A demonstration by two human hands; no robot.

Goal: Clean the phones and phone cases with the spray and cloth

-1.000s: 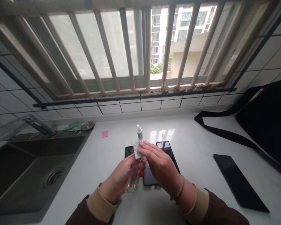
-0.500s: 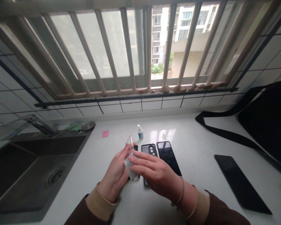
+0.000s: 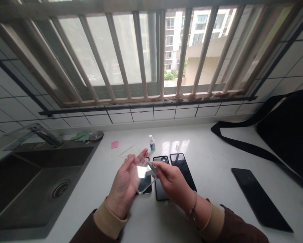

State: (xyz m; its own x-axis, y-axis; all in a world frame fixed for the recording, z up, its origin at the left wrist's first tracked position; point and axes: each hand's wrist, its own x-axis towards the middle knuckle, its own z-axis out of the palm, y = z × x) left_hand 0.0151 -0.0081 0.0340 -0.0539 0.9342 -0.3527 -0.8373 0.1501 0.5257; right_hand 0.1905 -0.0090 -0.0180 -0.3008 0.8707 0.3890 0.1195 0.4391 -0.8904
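A clear phone case (image 3: pixel 143 171) is tilted above the counter, with my left hand (image 3: pixel 124 179) closed on its left side, thumb on the near face. My right hand (image 3: pixel 170 177) pinches a pale grey cloth (image 3: pixel 152 167) at the case's right edge. Below my hands lies a phone (image 3: pixel 145 186), partly hidden. Right of it are a black phone case (image 3: pixel 161 190), partly covered by my right hand, and a dark phone (image 3: pixel 183 170). A small white spray bottle (image 3: pixel 152 144) stands behind them.
A sink (image 3: pixel 43 222) with a faucet (image 3: pixel 46 136) is at the left. A pink note (image 3: pixel 114 144) and a small white cap (image 3: pixel 177 146) lie farther back. At the right are a black flat device (image 3: pixel 259 195) and a black bag (image 3: pixel 290 131) with its strap.
The cloth has come away from the case's face to its right edge, now pinched in my right hand. My left hand has turned the case, so its clear face shows.
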